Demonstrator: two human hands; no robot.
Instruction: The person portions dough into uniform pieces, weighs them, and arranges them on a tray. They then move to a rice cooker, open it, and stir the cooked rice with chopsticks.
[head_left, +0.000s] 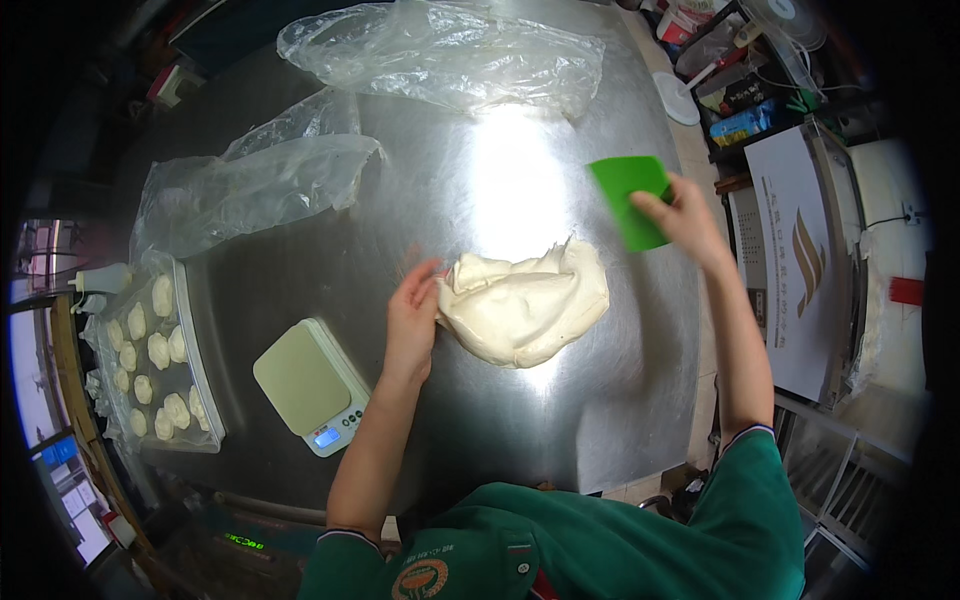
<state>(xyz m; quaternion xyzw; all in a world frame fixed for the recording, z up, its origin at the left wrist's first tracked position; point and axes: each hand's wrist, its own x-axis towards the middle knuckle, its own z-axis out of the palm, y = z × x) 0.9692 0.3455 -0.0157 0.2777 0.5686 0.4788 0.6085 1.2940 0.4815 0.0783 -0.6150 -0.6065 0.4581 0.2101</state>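
Note:
A large soft mass of pale dough (525, 307) lies on the stainless steel table (450, 435). My left hand (412, 319) touches its left edge, the fingertips partly hidden there and slightly blurred. To the upper right of the dough, my right hand (682, 217) grips a green plastic dough scraper (630, 199), raised apart from the dough. A digital kitchen scale (304, 379) with a lit display stands left of my left forearm, its plate bare.
A tray (199, 367) lined with plastic holds several dough pieces (159, 350) at the left. Clear plastic sheeting (247, 195) lies at the upper left, with more plastic (450, 56) along the far side. A white squeeze bottle (105, 278) lies beyond the tray. Shelves with packages stand at the right.

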